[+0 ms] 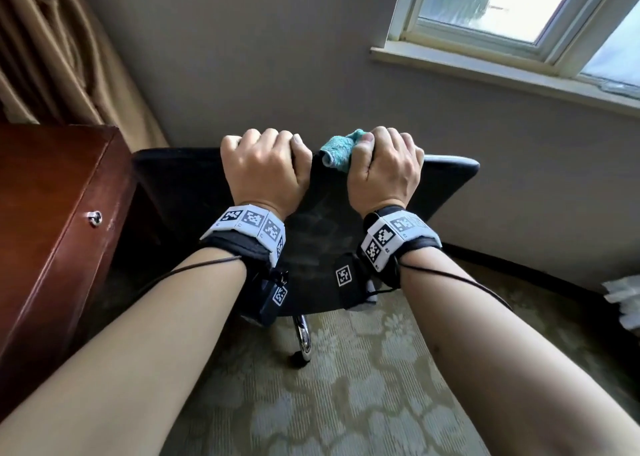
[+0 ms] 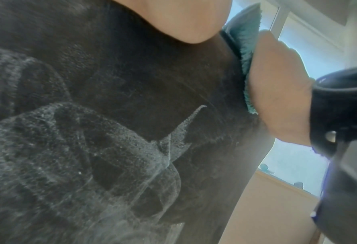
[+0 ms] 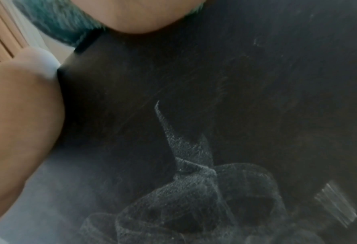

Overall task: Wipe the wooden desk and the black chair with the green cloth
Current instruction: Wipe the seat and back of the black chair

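Observation:
The black chair (image 1: 318, 220) stands before me with its dusty back (image 2: 131, 99) towards me. My left hand (image 1: 265, 164) grips the top edge of the backrest, fingers curled over it. Beside it, my right hand (image 1: 384, 168) grips the same edge with the green cloth (image 1: 337, 152) bunched under its thumb and fingers. The cloth (image 2: 244, 49) shows pressed between the right palm and the chair (image 3: 194, 99) in the left wrist view; a fold of the cloth (image 3: 58, 24) shows in the right wrist view. The wooden desk (image 1: 52, 213) stands at the left.
The desk's side panel carries a small metal lock (image 1: 94, 218). A grey wall and a window sill (image 1: 502, 74) lie behind the chair. Brown curtains (image 1: 52, 57) hang at the upper left. The chair's chrome leg (image 1: 304, 338) stands on patterned carpet (image 1: 346, 386).

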Demonstrator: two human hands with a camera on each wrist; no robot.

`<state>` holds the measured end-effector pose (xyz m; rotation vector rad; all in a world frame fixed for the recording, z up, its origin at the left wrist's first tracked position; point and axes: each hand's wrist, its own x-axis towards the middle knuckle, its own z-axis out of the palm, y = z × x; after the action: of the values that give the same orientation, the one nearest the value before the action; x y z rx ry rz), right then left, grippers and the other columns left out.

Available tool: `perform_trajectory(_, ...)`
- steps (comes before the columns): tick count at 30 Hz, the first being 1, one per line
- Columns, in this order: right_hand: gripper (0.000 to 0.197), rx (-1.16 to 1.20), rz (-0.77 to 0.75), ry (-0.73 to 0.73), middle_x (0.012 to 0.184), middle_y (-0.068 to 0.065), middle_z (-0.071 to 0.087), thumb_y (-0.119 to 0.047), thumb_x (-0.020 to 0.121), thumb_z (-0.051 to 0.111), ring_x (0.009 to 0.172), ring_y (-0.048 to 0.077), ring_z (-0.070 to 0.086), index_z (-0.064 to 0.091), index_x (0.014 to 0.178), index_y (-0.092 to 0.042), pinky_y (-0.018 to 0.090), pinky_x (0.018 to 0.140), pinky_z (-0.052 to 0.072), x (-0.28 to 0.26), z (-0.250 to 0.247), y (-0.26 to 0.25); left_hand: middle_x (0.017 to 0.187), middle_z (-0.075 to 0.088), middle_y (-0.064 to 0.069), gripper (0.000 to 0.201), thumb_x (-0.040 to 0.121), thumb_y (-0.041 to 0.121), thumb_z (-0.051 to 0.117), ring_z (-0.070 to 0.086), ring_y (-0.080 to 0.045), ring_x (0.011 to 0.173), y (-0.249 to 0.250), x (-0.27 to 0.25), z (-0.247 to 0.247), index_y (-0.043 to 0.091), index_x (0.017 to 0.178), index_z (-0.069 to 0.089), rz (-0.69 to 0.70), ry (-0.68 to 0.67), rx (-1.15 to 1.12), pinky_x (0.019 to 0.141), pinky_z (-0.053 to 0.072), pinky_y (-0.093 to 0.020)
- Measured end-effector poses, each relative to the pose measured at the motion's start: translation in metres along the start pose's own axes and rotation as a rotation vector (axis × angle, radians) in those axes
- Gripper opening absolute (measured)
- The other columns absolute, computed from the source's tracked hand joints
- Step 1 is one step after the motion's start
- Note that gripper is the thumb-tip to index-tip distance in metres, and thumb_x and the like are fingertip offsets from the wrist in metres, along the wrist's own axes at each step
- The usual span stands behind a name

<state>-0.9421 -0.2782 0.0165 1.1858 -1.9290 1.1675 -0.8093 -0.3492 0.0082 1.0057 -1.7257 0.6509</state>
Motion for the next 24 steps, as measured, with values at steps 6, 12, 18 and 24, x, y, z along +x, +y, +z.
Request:
perform_trajectory(6,0.038,0.065,-0.013,0.1,0.074,0.003,0.064,-0.034,0.089,0.034,0.08,0.027,0.058,0.056,0.067,-0.012,0.035,0.077,0.034,-0.003,0.003,0.0,0.052,0.054,0.001,0.036,0.088,0.026,0.049,0.051,-0.026,0.053,0.001,-0.002,0.005,0.018,0.054,0.051,-0.025,0.102,0.008,0.064,0.03,-0.036)
perform_trajectory(12,0.048,0.07,-0.045,0.209,0.08,-0.004,0.066,-0.042,0.09,0.024,0.088,0.02,0.059,0.062,0.076,-0.016,0.029,0.083,0.034,-0.007,0.012,0.005,0.053,0.063,0.0,0.042,0.089,0.031,0.046,0.057,-0.027,0.052,-0.003,-0.009,0.0,0.017,0.054,0.062,-0.021,0.095,-0.021,0.066,0.045,-0.033)
perform_trajectory(18,0.037,0.117,-0.082,0.317,0.071,-0.007,0.047,-0.039,0.095,0.029,0.075,0.015,0.048,0.052,0.072,-0.021,0.028,0.077,0.039,-0.009,0.018,0.004,0.098,0.07,-0.012,0.055,0.101,0.038,0.02,0.06,-0.034,0.096,-0.006,-0.007,-0.006,0.011,0.099,0.068,0.096,0.004,-0.093,0.095,0.032,-0.04)
perform_trajectory(24,0.038,0.165,-0.161,0.392,0.071,-0.003,0.048,-0.038,0.099,0.031,0.074,0.02,0.046,0.05,0.072,-0.019,0.029,0.072,0.032,-0.01,0.024,0.012,0.098,0.07,-0.012,0.053,0.101,0.036,0.022,0.06,-0.035,0.094,-0.009,-0.012,0.009,0.009,0.095,0.067,0.108,0.22,-0.045,0.094,0.033,-0.041)
